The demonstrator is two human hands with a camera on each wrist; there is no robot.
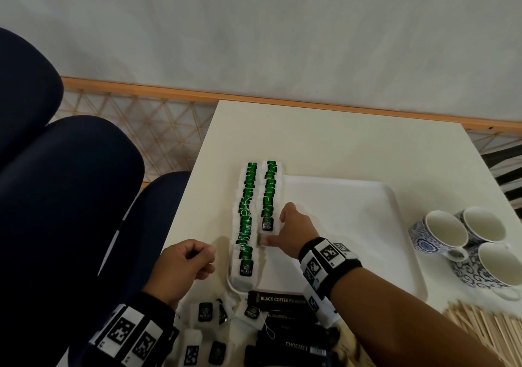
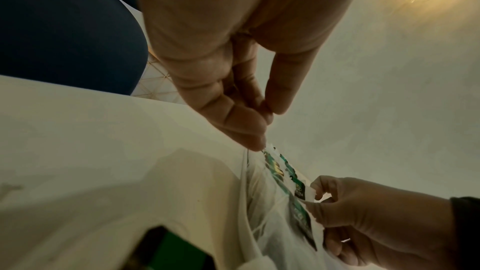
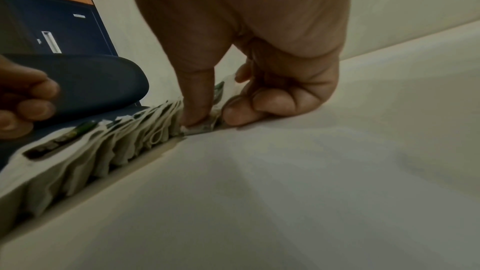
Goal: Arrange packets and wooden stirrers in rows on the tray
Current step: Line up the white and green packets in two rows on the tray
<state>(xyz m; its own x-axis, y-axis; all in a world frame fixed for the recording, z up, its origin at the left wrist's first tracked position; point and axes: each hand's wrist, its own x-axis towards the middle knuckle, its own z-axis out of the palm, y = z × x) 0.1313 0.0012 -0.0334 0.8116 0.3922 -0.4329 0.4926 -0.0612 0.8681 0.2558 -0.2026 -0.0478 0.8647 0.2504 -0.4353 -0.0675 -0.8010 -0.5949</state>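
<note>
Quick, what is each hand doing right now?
Left hand: fingers curled, holding nothing.
Right hand: pinching the nearest tea bag of the second row.

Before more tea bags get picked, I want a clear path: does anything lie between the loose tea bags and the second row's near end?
Nothing visible except the right hand, holding that row's nearest tea bag; bare tray lies beside it.

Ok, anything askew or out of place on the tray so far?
Slightly. The far ends of both green tea packet rows overhang the tray's back rim onto the table. The left row bends midway; the right hand pinches the right row's nearest packet. Nothing spilled.
</note>
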